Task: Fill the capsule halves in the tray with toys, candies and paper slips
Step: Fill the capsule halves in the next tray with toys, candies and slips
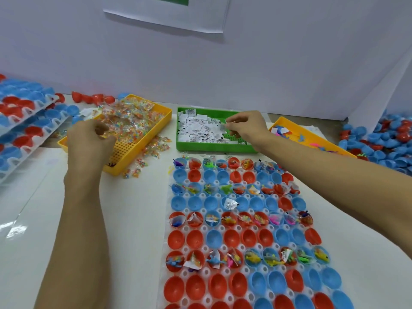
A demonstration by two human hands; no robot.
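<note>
I see my left hand [89, 139] curled over the candy bin [153, 128], its hold unclear; my right hand [245, 126] pinches slips [200, 128] above the green bin [214, 147]; the tray [223, 252] lies nearer me.

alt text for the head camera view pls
A person's left hand picks wrapped candy packets from a yellow plastic tray while the right hand pinches a white paper slip over a green plastic tray; nearer, a white tray holds red and blue capsule halves.
</note>
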